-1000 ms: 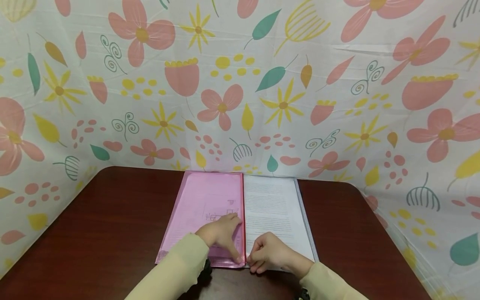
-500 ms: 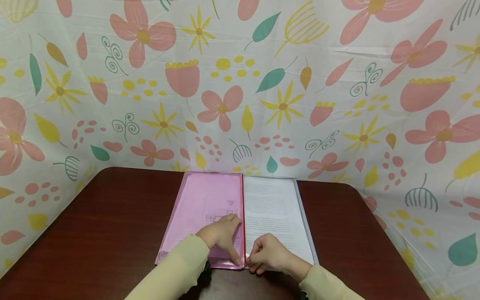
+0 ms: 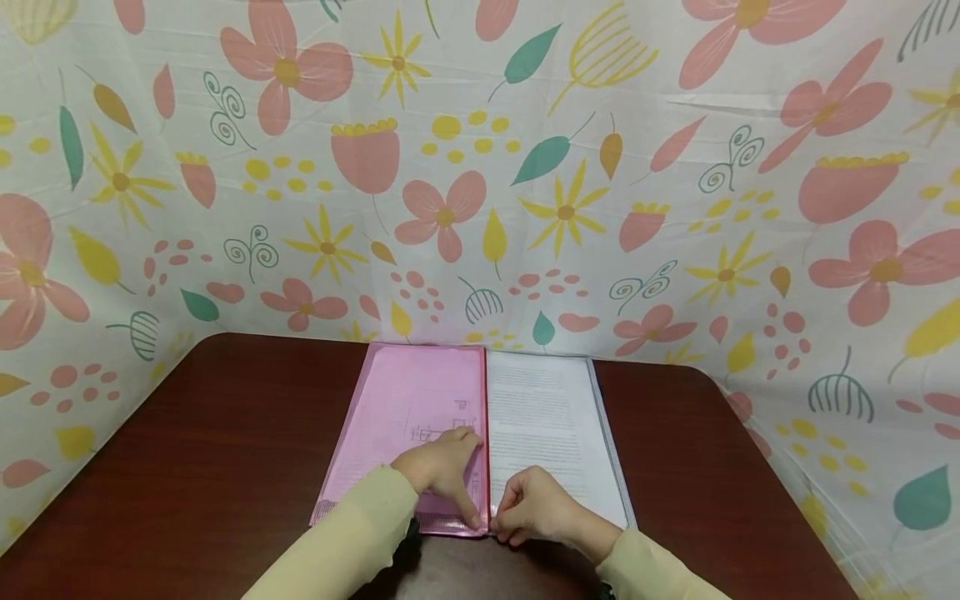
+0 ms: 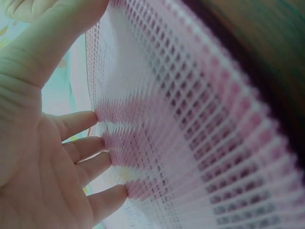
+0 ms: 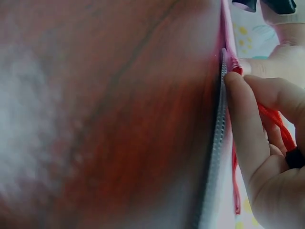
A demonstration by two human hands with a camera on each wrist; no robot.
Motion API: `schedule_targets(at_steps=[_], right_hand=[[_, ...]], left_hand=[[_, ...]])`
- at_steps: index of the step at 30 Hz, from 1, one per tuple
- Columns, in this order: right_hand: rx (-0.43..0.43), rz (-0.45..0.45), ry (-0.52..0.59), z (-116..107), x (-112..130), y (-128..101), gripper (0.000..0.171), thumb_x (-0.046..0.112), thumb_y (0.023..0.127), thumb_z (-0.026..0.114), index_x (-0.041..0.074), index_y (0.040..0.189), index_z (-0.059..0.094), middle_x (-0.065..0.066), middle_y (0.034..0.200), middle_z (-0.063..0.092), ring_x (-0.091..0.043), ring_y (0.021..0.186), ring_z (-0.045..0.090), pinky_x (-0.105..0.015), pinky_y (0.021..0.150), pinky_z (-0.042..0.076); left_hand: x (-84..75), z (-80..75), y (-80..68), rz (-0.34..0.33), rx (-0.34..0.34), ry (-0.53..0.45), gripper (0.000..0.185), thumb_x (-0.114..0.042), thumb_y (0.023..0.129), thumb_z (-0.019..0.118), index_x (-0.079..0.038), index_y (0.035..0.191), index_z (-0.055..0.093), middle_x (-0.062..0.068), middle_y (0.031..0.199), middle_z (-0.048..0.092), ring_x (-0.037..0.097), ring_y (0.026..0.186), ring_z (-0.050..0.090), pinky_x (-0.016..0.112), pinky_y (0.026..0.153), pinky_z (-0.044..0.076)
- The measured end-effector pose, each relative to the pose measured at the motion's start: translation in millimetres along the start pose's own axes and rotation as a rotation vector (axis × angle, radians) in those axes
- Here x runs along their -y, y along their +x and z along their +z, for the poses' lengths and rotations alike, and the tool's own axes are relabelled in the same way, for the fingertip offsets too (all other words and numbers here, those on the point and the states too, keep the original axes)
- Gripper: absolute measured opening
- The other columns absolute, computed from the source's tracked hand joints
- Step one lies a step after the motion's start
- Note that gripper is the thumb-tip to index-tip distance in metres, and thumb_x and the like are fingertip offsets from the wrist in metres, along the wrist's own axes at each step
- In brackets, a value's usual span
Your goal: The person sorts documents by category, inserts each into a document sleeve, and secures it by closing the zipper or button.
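Note:
A pink mesh zip pouch [image 3: 408,408] lies flat on the dark wooden table [image 3: 210,450], with a sheet showing faintly through it. My left hand [image 3: 442,467] presses down on its near right part; the left wrist view shows the fingertips [image 4: 107,160] touching the mesh [image 4: 190,124]. My right hand [image 3: 528,508] sits at the pouch's near right corner. In the right wrist view its fingers [image 5: 248,109] pinch the red zipper pull [image 5: 234,67], beside the zipper teeth [image 5: 217,143]. A red cord [image 5: 271,117] runs under those fingers.
A stack of printed white pages in a clear folder [image 3: 543,417] lies directly right of the pouch, touching its red zipper edge. A floral curtain [image 3: 480,167] closes off the back and both sides of the table.

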State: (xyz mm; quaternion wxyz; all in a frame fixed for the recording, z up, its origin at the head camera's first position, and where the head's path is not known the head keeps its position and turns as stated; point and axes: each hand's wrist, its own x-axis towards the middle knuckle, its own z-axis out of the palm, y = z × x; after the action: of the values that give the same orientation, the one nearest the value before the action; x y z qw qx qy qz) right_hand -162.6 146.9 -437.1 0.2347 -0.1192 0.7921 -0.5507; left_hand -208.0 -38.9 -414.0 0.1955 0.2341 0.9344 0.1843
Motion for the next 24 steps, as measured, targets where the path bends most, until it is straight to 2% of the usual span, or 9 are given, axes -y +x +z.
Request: schedule_targets(at_steps=[5, 10, 14, 20, 24], right_hand=[[-0.023, 0.016, 0.078, 1, -2, 0, 0.013, -0.001, 0.075, 0.069, -0.011, 0.073, 0.061, -0.023, 0.067, 0.068, -0.016, 0.056, 0.066, -0.035, 0.053, 0.057], [-0.038, 0.035, 0.112, 1, -6, 2, 0.013, 0.0, 0.075, 0.07, -0.009, 0.073, 0.062, -0.019, 0.064, 0.068, -0.014, 0.054, 0.065, -0.031, 0.052, 0.056], [-0.047, 0.048, 0.107, 1, -6, 5, 0.012, 0.0, 0.074, 0.072, -0.007, 0.071, 0.062, -0.017, 0.062, 0.068, -0.013, 0.052, 0.065, -0.029, 0.051, 0.056], [-0.091, 0.062, 0.121, -1, -4, 12, 0.012, -0.002, 0.074, 0.072, -0.008, 0.072, 0.062, -0.015, 0.061, 0.068, -0.012, 0.052, 0.065, -0.029, 0.052, 0.056], [-0.11, 0.077, 0.132, -2, -2, 17, 0.012, -0.002, 0.074, 0.071, -0.009, 0.073, 0.062, -0.013, 0.061, 0.068, -0.012, 0.052, 0.064, -0.03, 0.053, 0.056]], left_hand=[[2.6, 1.2, -0.3, -0.002, -0.011, 0.034, 0.125, -0.053, 0.046, 0.089, -0.009, 0.147, 0.03, 0.01, 0.155, 0.025, 0.027, 0.143, 0.025, 0.042, 0.115, 0.026], [4.7, 3.5, -3.9, -0.048, -0.02, 0.062, 0.124, -0.058, 0.044, 0.088, -0.016, 0.147, 0.032, 0.014, 0.157, 0.017, 0.04, 0.144, 0.014, 0.054, 0.116, 0.017], [6.5, 4.9, -5.1, -0.074, -0.019, 0.043, 0.123, -0.057, 0.044, 0.088, -0.019, 0.146, 0.032, 0.016, 0.157, 0.015, 0.044, 0.143, 0.011, 0.058, 0.114, 0.017], [7.6, 4.6, -4.7, -0.065, -0.024, 0.059, 0.125, -0.059, 0.043, 0.087, -0.018, 0.147, 0.03, 0.016, 0.157, 0.017, 0.044, 0.142, 0.013, 0.058, 0.114, 0.018], [7.3, 4.1, -4.6, -0.066, -0.022, 0.078, 0.131, -0.061, 0.043, 0.087, -0.012, 0.149, 0.026, 0.016, 0.157, 0.017, 0.043, 0.143, 0.014, 0.057, 0.114, 0.019]])
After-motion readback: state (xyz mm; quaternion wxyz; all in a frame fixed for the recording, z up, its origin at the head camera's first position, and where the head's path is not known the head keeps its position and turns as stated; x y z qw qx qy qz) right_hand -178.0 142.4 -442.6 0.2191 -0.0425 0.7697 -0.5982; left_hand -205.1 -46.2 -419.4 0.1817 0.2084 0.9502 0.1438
